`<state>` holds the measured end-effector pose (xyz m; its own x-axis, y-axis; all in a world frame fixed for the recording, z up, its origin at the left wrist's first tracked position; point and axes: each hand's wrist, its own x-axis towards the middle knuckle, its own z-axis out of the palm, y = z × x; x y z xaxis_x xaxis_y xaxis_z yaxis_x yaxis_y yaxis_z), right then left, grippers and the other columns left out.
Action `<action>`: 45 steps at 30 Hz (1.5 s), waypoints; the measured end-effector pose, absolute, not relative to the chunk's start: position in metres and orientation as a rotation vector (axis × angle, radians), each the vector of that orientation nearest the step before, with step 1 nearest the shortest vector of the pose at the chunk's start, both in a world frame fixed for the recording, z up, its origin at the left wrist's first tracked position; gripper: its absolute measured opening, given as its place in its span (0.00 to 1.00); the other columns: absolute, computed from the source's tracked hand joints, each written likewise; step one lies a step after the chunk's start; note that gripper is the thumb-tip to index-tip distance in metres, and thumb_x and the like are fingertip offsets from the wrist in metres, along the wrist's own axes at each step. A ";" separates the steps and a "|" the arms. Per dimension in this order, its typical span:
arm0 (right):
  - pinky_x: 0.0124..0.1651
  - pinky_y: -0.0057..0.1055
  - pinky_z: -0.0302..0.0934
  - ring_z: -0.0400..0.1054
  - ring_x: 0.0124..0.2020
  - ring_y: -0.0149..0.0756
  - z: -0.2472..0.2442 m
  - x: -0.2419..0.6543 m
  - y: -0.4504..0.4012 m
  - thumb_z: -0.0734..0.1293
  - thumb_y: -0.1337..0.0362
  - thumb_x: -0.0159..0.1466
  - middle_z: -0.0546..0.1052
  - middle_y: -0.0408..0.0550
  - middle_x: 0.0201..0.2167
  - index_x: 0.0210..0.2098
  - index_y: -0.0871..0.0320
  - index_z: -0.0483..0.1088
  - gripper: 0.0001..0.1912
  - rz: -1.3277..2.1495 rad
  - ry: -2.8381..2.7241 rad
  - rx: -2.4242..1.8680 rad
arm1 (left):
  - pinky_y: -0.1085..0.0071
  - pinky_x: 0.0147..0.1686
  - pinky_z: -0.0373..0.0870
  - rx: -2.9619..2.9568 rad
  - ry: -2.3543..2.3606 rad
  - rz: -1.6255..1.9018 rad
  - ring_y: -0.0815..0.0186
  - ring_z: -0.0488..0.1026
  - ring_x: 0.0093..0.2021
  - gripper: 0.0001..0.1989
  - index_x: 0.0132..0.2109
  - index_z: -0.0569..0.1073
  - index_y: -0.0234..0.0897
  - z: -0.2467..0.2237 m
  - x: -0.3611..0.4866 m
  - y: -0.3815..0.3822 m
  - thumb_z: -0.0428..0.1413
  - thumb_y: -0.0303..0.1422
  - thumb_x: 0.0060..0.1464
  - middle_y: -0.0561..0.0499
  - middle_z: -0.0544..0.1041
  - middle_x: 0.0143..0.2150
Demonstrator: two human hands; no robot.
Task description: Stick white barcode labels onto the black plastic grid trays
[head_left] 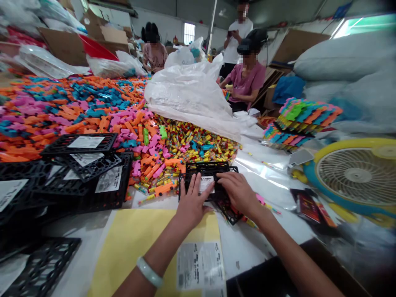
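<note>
A black plastic lattice tray (213, 166) with a white printed label (206, 183) lies before me on the table. My left hand (192, 204) rests flat on it, fingers stretched out over the label's left side. From the right, my right hand (241, 194) has its fingers bent over the tray, their tips near the label's right edge; its thumb is mostly hidden. Under the right hand another black tray (231, 212) sits at a slant. Below my hands is a yellow backing sheet (139, 243) with several printed labels (198, 266) on it.
Black labelled trays (108, 179) are stacked at left. Behind lie heaps of colourful toy cars (93, 111) and small yellow-capped tubes (198, 138), partly under a white plastic bag (188, 90). A fan (355, 175) and filled trays (306, 117) stand at right. Several people are farther back.
</note>
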<state>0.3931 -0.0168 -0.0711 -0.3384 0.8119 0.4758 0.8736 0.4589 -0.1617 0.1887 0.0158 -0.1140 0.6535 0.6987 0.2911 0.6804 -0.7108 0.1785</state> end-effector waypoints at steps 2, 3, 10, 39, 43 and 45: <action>0.53 0.49 0.61 0.66 0.50 0.47 -0.077 0.394 -0.018 0.56 0.69 0.67 0.75 0.58 0.48 0.48 0.60 0.69 0.14 -0.186 -2.016 -1.554 | 0.35 0.62 0.37 2.808 1.197 0.554 0.48 0.39 0.71 0.43 0.69 0.45 0.56 -0.115 0.191 0.014 0.58 0.49 0.52 0.35 0.41 0.72; 0.52 0.50 0.62 0.66 0.49 0.48 -0.080 0.394 -0.018 0.57 0.67 0.67 0.75 0.59 0.47 0.49 0.61 0.69 0.15 -0.172 -1.942 -1.613 | 0.34 0.62 0.37 2.809 1.214 0.558 0.48 0.39 0.71 0.42 0.69 0.45 0.56 -0.115 0.192 0.013 0.58 0.48 0.53 0.35 0.42 0.72; 0.47 0.47 0.65 0.72 0.43 0.48 -0.089 0.395 -0.011 0.60 0.53 0.64 0.77 0.55 0.43 0.52 0.57 0.67 0.21 0.142 -1.618 -1.729 | 0.39 0.63 0.46 2.968 1.217 0.570 0.49 0.49 0.69 0.27 0.69 0.50 0.40 -0.107 0.190 0.015 0.41 0.31 0.65 0.37 0.54 0.69; 0.54 0.46 0.62 0.65 0.52 0.45 -0.088 0.274 -0.132 0.62 0.64 0.68 0.72 0.55 0.49 0.55 0.54 0.66 0.16 0.451 -2.064 -1.232 | 0.70 0.30 0.72 0.431 1.329 0.473 0.58 0.78 0.35 0.28 0.37 0.76 0.31 -0.089 0.052 -0.232 0.61 0.55 0.45 0.40 0.80 0.35; 0.54 0.47 0.61 0.64 0.53 0.45 -0.099 0.261 -0.155 0.61 0.65 0.68 0.71 0.55 0.51 0.58 0.53 0.63 0.18 0.525 -2.056 -1.191 | 0.63 0.51 0.72 0.096 1.291 0.867 0.56 0.75 0.49 0.25 0.50 0.74 0.33 -0.080 0.055 -0.225 0.66 0.40 0.47 0.40 0.78 0.49; 0.54 0.47 0.61 0.64 0.54 0.45 -0.104 0.256 -0.160 0.61 0.65 0.68 0.71 0.55 0.51 0.58 0.53 0.62 0.19 0.536 -2.033 -1.171 | 0.61 0.55 0.71 0.049 1.200 1.005 0.56 0.73 0.53 0.28 0.57 0.69 0.40 -0.068 0.060 -0.218 0.65 0.34 0.49 0.45 0.76 0.53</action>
<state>0.2565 -0.1603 -0.1041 -0.3292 0.8654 0.3778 0.5666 0.5011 -0.6541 0.0602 -0.2184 -0.0677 0.0056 0.6652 -0.7466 -0.6178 0.5894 0.5206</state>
